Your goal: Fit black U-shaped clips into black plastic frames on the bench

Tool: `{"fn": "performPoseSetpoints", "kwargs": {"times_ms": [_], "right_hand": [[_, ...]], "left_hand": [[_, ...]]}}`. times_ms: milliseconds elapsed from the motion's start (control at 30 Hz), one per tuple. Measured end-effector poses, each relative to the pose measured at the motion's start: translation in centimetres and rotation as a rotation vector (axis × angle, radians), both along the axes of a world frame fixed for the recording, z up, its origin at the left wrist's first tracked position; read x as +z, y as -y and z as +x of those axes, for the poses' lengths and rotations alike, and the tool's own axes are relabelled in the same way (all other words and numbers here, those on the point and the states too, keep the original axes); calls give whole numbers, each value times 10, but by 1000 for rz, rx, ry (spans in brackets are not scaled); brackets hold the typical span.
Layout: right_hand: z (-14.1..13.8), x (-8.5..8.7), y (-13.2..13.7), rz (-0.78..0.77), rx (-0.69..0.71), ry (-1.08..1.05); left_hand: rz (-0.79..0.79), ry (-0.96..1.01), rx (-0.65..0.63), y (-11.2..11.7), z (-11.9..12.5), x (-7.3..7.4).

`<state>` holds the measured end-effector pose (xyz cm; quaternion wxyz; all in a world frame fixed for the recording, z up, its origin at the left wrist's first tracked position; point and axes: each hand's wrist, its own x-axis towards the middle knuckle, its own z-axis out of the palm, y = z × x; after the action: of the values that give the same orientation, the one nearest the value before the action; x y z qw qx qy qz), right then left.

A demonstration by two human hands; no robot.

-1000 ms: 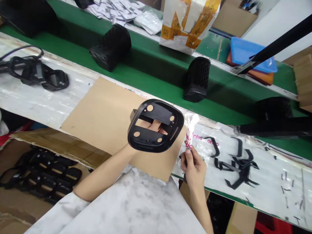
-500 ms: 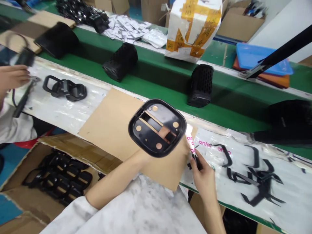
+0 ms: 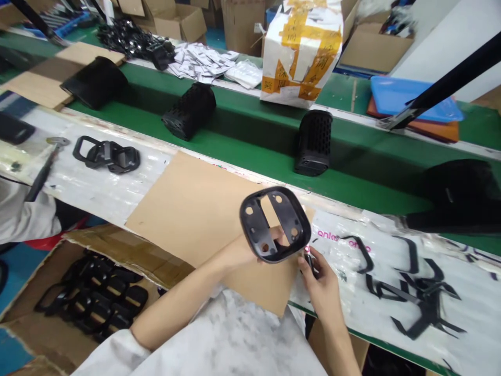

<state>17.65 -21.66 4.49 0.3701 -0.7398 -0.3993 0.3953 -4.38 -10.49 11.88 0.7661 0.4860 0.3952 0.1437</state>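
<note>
Left hand [image 3: 247, 251] clamps the black base [image 3: 287, 215]; right hand [image 3: 321, 282] is wrapped round a slim tool [image 3: 309, 261]. This looks like rim work, with steady support needed next.

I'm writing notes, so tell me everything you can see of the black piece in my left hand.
The black piece looks like glossy plastic: a rounded square with a raised rim, four round holes near its corners and a long central slot. The left hand, seen through the slot, holds it tilted above the cardboard sheet. Whether the tool in the right hand touches it is unclear.
</note>
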Motion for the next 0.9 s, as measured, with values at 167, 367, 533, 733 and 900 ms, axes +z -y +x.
{"fn": "performPoseSetpoints", "kwargs": {"times_ms": [167,367,533,733,900], "right_hand": [[-17,18,6,140,-12,-238],[-20,22,2,79,219,-250],[-34,19,-14,93,147,-178],[-43,19,-42,85,20,-227],[-44,20,-47,43,-8,-342]], "left_hand": [[-133,-22,-157,11,-6,-31],[-268,-48,-218,21,-14,-58],[-223,-86,-100,4,-40,-54],[830,-389,136,-7,-31,-60],[1187,-548,74,-34,9,-92]]}}
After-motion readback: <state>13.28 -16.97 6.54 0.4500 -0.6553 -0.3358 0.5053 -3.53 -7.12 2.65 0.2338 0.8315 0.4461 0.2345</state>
